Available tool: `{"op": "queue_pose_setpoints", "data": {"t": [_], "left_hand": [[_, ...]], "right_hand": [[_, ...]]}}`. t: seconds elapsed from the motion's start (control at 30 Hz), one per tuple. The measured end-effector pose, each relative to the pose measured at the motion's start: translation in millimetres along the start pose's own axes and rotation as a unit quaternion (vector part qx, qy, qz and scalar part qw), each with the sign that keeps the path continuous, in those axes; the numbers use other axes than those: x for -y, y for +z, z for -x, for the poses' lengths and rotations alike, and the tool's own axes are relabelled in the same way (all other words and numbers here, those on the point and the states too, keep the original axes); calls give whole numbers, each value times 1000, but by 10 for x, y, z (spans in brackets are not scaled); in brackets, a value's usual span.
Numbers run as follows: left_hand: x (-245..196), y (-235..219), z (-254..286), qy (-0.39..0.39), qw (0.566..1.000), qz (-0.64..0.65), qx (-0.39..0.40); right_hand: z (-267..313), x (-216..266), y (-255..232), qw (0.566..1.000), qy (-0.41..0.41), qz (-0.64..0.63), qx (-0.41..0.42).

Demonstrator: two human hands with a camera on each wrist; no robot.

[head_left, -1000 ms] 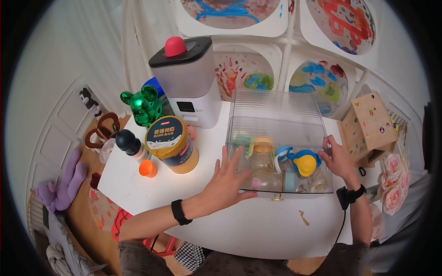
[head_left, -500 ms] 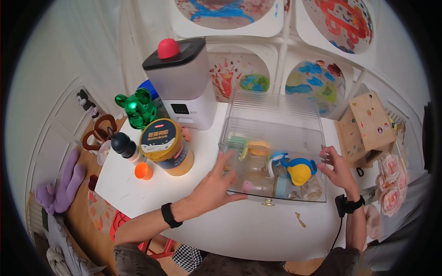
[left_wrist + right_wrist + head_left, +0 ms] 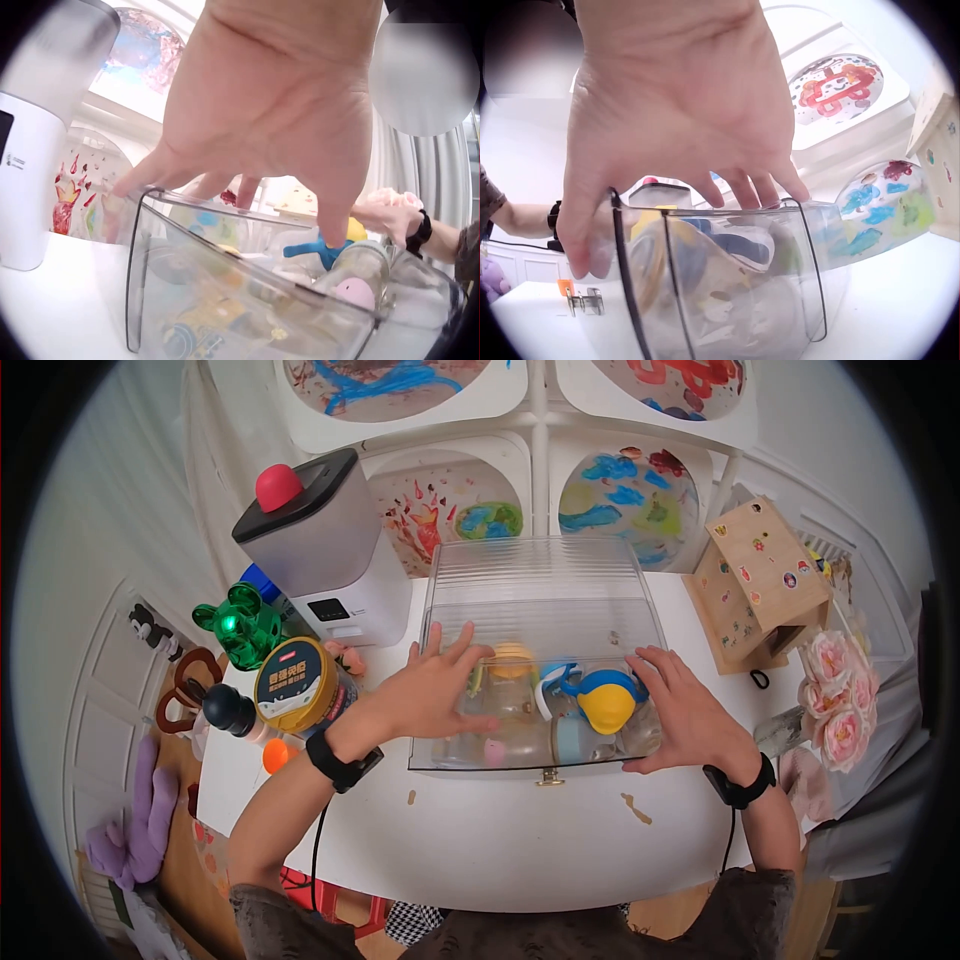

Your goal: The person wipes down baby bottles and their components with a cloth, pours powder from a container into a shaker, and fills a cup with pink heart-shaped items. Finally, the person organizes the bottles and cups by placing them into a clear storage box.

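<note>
A clear plastic box (image 3: 530, 766) with a ribbed see-through lid (image 3: 540, 575) at its back stands on the white table. Inside lie baby bottles, one with a pink end (image 3: 495, 752) and one with a yellow top (image 3: 513, 657). A cup with a yellow-and-blue top (image 3: 607, 705) is at the right inside. Across the box's left side my left hand (image 3: 425, 690) is spread, fingers at the rim. Likewise, my right hand (image 3: 695, 715) spans the right wall, its thumb at the front corner and its fingers along the top edge in the right wrist view.
Left of the box stand a tall white dispenser (image 3: 350, 595), a gold tub (image 3: 300, 685), a green shiny bear (image 3: 240, 625), a dark-topped bottle (image 3: 230, 710) and an orange cup (image 3: 277, 756). A wooden house (image 3: 770, 565) and pink flowers (image 3: 840, 690) are at the right.
My left hand has moved up from the front left corner, over the box's left side. My right hand has spread over the right wall. The box front has shifted slightly left; the head view has turned.
</note>
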State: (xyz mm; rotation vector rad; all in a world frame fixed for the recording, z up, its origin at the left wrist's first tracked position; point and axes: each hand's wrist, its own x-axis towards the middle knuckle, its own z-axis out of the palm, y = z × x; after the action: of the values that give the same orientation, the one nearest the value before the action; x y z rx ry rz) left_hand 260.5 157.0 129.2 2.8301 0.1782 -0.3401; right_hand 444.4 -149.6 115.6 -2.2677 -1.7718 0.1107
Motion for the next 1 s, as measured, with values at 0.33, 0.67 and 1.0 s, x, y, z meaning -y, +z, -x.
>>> {"op": "queue_pose_setpoints", "data": {"t": [0.33, 0.67, 1.0], "left_hand": [[178, -21, 106, 94, 989, -85, 72], [161, 6, 179, 103, 992, -70, 31], [-81, 377, 466, 109, 986, -79, -101]], "right_hand": [[-24, -54, -52, 1000, -25, -7, -16], [-20, 110, 12, 1000, 14, -24, 3], [54, 123, 130, 991, 76, -104, -24]]}}
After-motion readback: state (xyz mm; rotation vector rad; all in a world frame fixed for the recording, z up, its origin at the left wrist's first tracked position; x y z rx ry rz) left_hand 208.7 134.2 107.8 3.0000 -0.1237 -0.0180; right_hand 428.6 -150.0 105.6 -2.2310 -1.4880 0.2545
